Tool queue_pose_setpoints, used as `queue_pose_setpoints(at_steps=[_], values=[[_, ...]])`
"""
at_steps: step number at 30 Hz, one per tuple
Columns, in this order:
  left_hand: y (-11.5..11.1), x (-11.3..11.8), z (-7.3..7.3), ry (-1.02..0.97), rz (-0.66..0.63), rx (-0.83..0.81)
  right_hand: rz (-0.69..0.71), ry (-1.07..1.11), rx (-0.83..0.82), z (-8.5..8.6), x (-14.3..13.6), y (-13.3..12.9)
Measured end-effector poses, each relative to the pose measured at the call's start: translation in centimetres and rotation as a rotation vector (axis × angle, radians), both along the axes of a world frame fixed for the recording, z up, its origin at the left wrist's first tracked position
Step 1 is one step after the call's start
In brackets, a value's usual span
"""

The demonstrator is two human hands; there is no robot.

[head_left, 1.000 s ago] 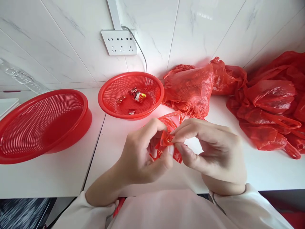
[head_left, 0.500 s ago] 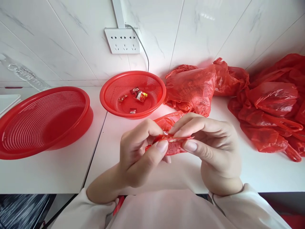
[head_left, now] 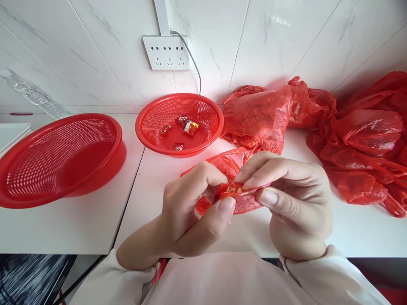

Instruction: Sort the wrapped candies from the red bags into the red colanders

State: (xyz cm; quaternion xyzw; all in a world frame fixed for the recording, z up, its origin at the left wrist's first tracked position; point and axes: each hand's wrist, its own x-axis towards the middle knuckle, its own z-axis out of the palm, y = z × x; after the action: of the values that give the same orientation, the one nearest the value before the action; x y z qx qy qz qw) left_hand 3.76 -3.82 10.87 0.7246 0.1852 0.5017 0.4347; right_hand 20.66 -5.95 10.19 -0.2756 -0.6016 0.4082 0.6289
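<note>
Both hands pinch a small red wrapper (head_left: 238,190) with gold print along its edge, held up over the white table. My left hand (head_left: 190,216) grips its left end between thumb and curled fingers. The thumb and fingertips of my right hand (head_left: 295,203) press on the opposite end. Whatever is inside the wrapper cannot be made out. Right behind it lies a crumpled red plastic bag (head_left: 227,161), partly covered by my hands. Beyond, a round red colander (head_left: 152,142) holds several small wrapped candies (head_left: 190,126).
A larger red colander (head_left: 95,178) stands at the left. Filled red plastic bags (head_left: 257,112) lie against the tiled wall, with more piled red bags (head_left: 365,131) at the right. A clear bottle (head_left: 38,97) leans at the back left, and a socket panel (head_left: 167,53) sits on the wall.
My hands have moved slightly right. The wrapper's edge is spread wider between my fingers, showing more gold print. The view has shifted a little.
</note>
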Motion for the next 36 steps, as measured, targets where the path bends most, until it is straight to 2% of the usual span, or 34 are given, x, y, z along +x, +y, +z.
queue_pose_setpoints(at_steps=[4,10,15,31,36], values=[[0.33,-0.22,-0.48,-0.005,-0.072,0.044,-0.038,-0.005,0.039,0.06,0.09,0.25],[0.18,-0.14,-0.95,-0.012,-0.021,0.029,-0.061,-0.043,0.055,0.32,0.27,0.31],[0.17,-0.1,-1.09,-0.029,-0.027,0.033,-0.078,-0.048,0.056,0.3,0.24,0.17],[0.51,-0.3,-0.54,-0.012,-0.004,0.124,-0.11,-0.091,0.032,0.69,0.62,-0.02],[0.19,-0.1,-0.3,-0.005,0.061,0.089,-0.1,-0.092,0.022,0.94,0.56,0.02]])
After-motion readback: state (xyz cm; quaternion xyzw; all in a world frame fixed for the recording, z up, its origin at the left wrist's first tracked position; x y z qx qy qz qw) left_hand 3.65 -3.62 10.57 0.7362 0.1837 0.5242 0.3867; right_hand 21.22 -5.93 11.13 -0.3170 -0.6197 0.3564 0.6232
